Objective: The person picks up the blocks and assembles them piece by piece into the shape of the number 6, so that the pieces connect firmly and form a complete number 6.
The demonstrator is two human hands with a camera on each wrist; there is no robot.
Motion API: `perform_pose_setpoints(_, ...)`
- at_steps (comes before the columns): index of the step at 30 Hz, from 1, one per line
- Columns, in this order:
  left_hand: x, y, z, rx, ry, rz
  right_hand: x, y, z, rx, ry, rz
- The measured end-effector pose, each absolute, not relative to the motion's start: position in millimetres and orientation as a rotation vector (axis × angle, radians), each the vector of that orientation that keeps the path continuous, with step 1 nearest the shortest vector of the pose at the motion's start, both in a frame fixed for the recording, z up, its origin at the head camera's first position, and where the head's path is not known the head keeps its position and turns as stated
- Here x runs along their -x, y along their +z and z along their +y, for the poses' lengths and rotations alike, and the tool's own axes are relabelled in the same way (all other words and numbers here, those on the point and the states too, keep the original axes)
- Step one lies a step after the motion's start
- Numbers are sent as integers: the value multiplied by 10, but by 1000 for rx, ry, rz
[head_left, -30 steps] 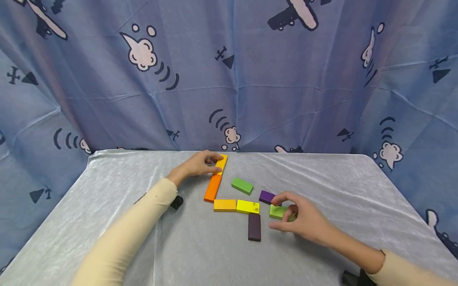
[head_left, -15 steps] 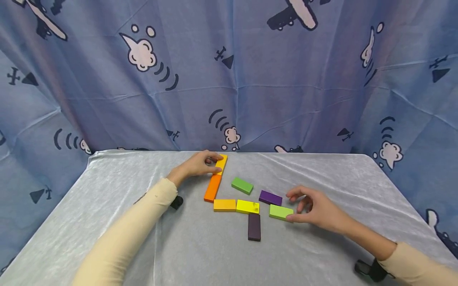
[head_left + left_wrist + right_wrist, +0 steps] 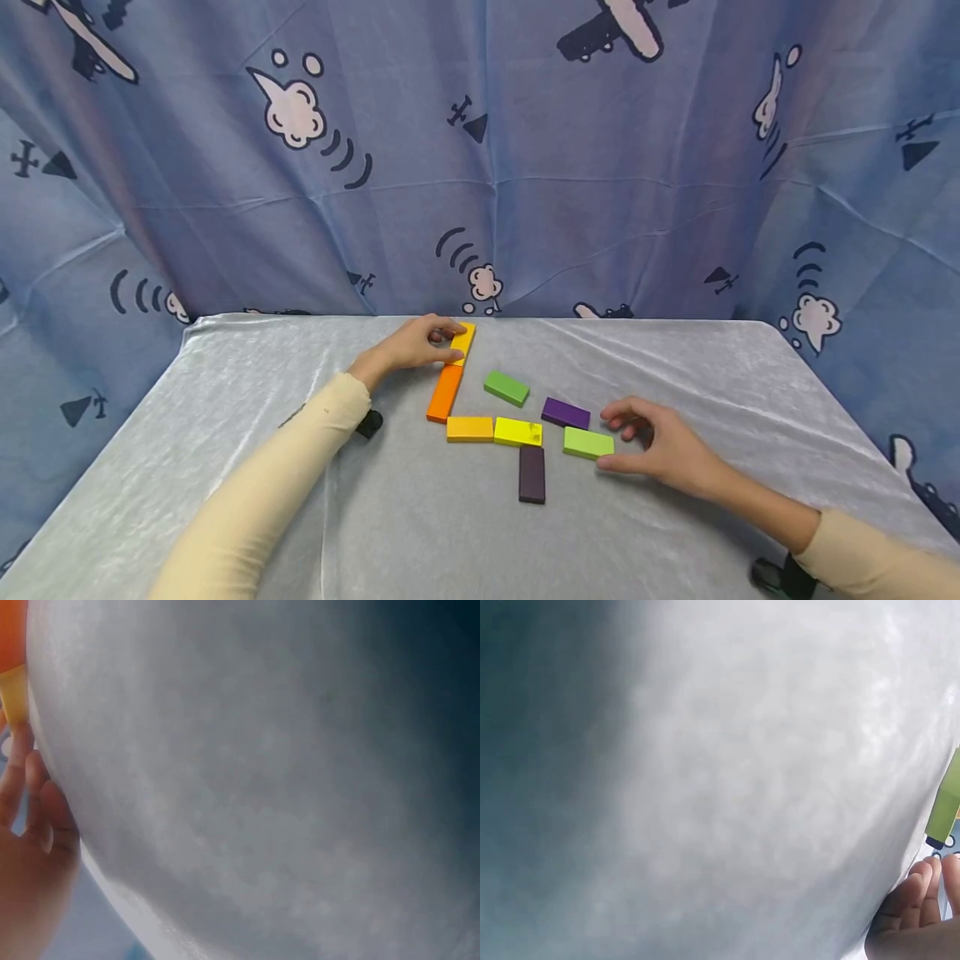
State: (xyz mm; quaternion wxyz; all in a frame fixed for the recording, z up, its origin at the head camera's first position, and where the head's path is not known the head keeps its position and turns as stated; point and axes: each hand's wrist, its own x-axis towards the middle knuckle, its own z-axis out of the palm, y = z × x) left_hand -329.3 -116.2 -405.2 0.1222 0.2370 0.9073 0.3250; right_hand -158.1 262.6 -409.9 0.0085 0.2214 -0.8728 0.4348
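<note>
In the head view my left hand [image 3: 411,343] pinches a yellow-orange block [image 3: 463,342] at the far end of the row, thumb near one end and index finger near the other. An orange block [image 3: 446,393] abuts it. My right hand [image 3: 667,442] is held with thumb and fingers apart, its thumb tip right at the near right corner of a light green block [image 3: 588,443]. A purple block [image 3: 566,413] lies just behind that one. At the edges of the wrist views show the left hand [image 3: 30,847] by the yellow-orange block and the right hand [image 3: 919,915] near the green one.
A green block [image 3: 506,388] lies alone mid-table. Amber [image 3: 469,430] and yellow [image 3: 517,432] blocks sit end to end, with a dark plum block [image 3: 532,475] in front. A pale velvety cloth [image 3: 420,533] covers the table; a blue patterned curtain [image 3: 645,192] hangs behind.
My right hand has drawn back to the right from over the light green block, uncovering it and the purple block. The left hand keeps its place.
</note>
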Motion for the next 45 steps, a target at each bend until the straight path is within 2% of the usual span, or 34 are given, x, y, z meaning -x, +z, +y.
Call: perform_pose_setpoints(45, 3291, -4046, -1171, -717, 942, 2653, 1454, -4045, 2600, -701, 1345, -2708)
